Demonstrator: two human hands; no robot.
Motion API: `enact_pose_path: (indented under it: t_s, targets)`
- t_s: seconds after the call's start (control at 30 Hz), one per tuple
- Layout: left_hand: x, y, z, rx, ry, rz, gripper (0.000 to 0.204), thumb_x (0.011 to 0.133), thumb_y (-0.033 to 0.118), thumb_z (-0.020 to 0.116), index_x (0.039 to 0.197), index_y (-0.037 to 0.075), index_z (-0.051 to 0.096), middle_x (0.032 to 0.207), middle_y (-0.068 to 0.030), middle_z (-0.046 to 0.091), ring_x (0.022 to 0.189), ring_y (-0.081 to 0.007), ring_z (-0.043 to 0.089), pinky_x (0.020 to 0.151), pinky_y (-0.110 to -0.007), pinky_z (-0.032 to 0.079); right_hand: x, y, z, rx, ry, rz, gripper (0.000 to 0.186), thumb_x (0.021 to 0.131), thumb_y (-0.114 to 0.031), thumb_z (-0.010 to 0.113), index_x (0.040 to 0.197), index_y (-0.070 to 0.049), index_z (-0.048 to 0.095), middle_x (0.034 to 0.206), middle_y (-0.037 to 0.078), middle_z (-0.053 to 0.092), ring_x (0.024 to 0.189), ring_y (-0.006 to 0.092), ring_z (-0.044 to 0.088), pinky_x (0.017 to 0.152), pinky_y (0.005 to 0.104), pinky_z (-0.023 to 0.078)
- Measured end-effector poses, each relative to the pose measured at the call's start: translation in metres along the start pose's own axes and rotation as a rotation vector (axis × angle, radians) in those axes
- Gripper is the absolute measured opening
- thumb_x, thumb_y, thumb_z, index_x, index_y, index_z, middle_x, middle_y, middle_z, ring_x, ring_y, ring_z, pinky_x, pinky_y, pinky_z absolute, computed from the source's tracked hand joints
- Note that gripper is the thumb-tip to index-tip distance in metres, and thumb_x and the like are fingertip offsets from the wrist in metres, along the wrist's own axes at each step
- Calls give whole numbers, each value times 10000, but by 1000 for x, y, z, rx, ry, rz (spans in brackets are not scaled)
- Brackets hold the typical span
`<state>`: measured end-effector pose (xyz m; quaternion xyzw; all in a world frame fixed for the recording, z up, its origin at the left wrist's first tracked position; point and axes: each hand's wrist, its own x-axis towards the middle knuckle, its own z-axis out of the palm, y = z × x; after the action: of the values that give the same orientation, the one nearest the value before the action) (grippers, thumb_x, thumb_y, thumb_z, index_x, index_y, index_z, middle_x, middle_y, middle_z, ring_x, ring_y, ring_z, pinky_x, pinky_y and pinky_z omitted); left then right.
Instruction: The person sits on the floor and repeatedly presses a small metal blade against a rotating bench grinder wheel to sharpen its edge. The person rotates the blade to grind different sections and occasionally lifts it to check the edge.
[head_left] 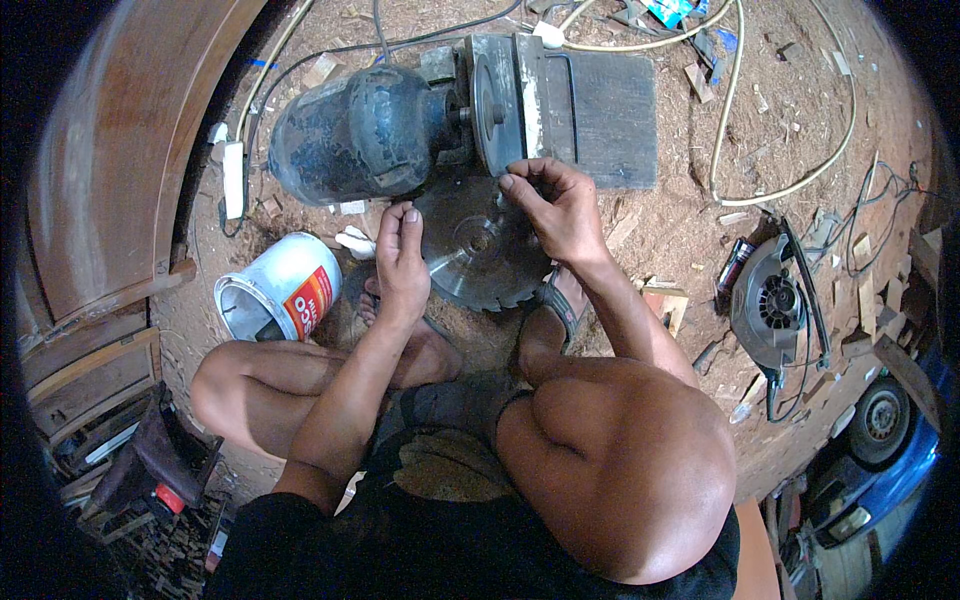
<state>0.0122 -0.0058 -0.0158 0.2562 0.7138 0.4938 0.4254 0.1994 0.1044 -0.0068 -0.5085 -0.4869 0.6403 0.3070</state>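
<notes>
A large round saw blade (pixel 475 268) with a toothed rim stands tilted before me, in front of a bench grinder's blue motor (pixel 355 135). My left hand (pixel 403 262) is closed on the blade's left edge, thumb and fingers pressed together. At the upper right edge, my right hand (pixel 562 212) pinches the blade close to the thin grinding wheel (pixel 492 115). The blade's top rim lies right by the wheel's lower edge; whether they touch I cannot tell. A flat dark plate (pixel 615 120) extends to the right of the wheel.
A white bucket (pixel 265 290) lies tipped on the left. To the right rests a portable circular saw (pixel 775 300) with its cord. A pale cable (pixel 735 110) loops over the sawdust-strewn ground among wood scraps. Wooden panels (pixel 120 150) line the far left. A blue vehicle (pixel 890 480) is at lower right.
</notes>
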Motion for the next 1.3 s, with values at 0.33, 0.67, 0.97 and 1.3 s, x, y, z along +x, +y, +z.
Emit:
enact_pose_path:
  t_s: [0.33, 0.67, 0.97, 1.3]
  targets:
    - [-4, 6, 1, 32, 32, 6, 231, 1032, 234, 491, 1100, 23, 554, 942, 13, 518, 895, -64, 441, 826, -218, 380, -2, -6, 0, 0, -12, 8, 200, 881, -146, 715, 969, 32, 691, 785, 51, 688, 721, 88, 613, 664, 264, 505]
    - [-38, 28, 4, 76, 47, 153, 177, 1009, 186, 499, 1095, 36, 536, 916, 28, 477, 851, -67, 414, 781, -240, 374, -31, 4, -15, 223, 12, 28, 220, 836, -40, 751, 1006, 15, 623, 864, 32, 667, 770, 96, 600, 724, 244, 489]
    - [-48, 83, -8, 311, -141, 748, 174, 881, 116, 667, 1026, 35, 614, 844, -113, 630, 728, -232, 602, 654, -327, 470, -42, -2, -17, 383, -13, 86, 152, 872, -53, 712, 1000, -14, 639, 871, 44, 694, 666, 89, 611, 540, 233, 496]
    - [-53, 102, -6, 330, -213, 817, 170, 882, 108, 671, 1032, 51, 614, 864, -101, 621, 718, -217, 592, 645, -313, 465, -47, -9, -22, 452, -7, -42, 147, 877, -25, 696, 1016, -20, 646, 912, 65, 710, 849, 114, 652, 771, 262, 513]
